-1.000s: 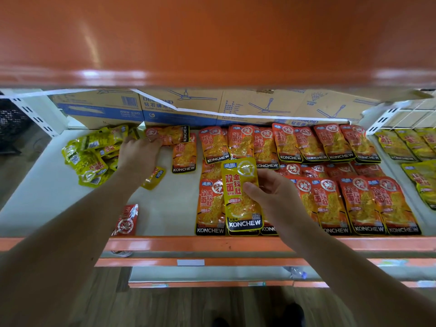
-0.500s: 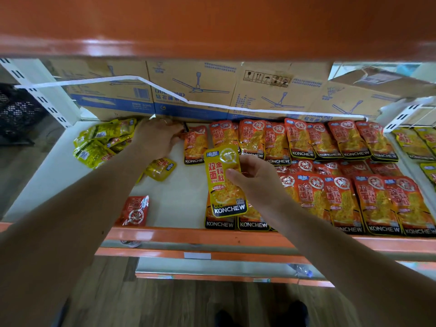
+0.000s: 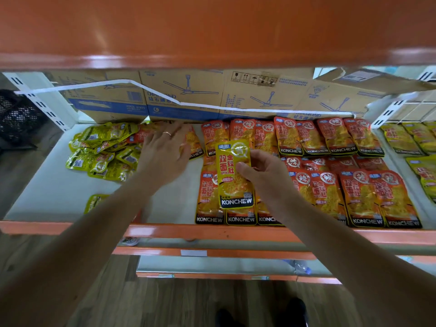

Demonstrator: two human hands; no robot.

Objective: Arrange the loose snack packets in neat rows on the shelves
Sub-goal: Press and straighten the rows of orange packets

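The right hand is pinching a yellow packet by its right edge, lifting it clear above the orange rows, seemingly for re-sorting, while the left hand is lying open-fingered, gripping nothing, on a loose orange packet beside the yellow heap.

The snack packets are glossy plastic film that catches the light. The shelf is smooth, matt white board edged with shiny orange-painted metal. Along its back edge, the boxes are dull brown cardboard. The floor looks like wood.
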